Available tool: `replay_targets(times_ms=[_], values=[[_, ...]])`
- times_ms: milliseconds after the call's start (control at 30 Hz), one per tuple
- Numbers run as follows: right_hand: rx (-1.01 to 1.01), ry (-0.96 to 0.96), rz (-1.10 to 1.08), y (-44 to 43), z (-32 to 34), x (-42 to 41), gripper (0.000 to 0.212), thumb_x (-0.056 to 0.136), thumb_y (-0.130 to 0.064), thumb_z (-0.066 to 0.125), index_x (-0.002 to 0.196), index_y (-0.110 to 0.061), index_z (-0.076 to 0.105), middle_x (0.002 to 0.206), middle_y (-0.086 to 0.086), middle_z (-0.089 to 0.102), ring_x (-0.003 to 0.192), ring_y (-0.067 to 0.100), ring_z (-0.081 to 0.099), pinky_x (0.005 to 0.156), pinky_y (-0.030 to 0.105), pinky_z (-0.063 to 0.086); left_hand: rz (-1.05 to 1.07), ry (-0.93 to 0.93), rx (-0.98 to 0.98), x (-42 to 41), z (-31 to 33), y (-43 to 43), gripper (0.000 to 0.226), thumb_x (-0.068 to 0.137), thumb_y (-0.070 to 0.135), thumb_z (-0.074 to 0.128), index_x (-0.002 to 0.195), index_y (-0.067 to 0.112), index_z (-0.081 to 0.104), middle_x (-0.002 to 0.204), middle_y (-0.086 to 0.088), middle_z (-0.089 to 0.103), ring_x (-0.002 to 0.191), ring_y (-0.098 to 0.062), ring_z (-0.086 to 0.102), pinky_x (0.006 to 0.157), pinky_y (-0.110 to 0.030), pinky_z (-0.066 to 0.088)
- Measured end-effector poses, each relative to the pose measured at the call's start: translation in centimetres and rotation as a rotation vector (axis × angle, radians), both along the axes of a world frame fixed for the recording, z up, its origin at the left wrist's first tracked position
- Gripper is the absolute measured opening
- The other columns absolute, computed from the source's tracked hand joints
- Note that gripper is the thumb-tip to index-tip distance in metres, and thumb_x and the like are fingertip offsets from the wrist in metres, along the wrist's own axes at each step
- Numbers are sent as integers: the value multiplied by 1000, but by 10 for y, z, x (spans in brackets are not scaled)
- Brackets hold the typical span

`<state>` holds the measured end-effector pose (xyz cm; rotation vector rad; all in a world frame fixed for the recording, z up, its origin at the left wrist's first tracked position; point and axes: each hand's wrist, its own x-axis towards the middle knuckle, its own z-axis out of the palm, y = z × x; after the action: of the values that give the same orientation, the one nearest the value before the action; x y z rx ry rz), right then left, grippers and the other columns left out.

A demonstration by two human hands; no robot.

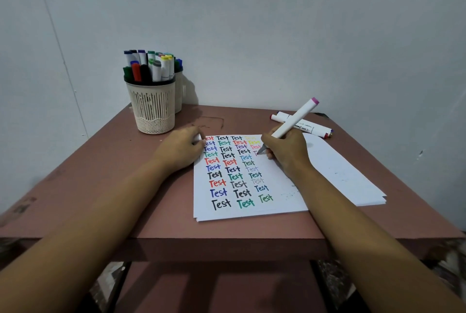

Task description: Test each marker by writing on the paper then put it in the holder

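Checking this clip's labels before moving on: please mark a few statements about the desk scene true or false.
1. The right hand holds a marker with its tip on the paper. True.
2. The holder stands empty. False: it is packed with markers.
3. Loose markers lie on the table beyond the right hand. True.
4. The left hand reaches into the holder. False: it rests at the paper's far left corner.
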<state>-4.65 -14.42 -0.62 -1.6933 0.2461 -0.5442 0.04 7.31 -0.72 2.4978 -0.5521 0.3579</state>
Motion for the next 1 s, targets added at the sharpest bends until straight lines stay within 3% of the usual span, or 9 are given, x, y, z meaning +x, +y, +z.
replay_targets(times_ms=[233,667,867,1000], values=[[-24,-20,-2,0,0,-2,22,80,2,63,65,-10,52,57,4,54,40,11,49,48,25,44,0,-4,-6,1,-1,0,18,93,21,51,105,12,61,110,-10,63,97,-23,54,70,-27,32],[-44,11,-72,-1,-2,2,16,79,-4,63,67,-11,55,62,7,57,48,16,51,51,27,44,0,-7,1,1,-1,0,18,93,20,51,105,12,62,110,-11,63,100,-26,55,75,-30,38],[-102,54,-102,-2,0,2,14,75,-8,61,65,-12,53,71,10,62,48,14,46,38,16,30,-1,1,11,1,0,0,20,93,21,51,107,12,61,112,-10,63,102,-26,55,77,-30,39],[-47,43,-82,0,0,0,15,75,-6,62,65,-12,54,61,6,57,46,15,49,47,23,39,-2,-2,12,1,0,0,19,93,21,51,106,11,62,111,-11,63,100,-26,55,76,-31,39]])
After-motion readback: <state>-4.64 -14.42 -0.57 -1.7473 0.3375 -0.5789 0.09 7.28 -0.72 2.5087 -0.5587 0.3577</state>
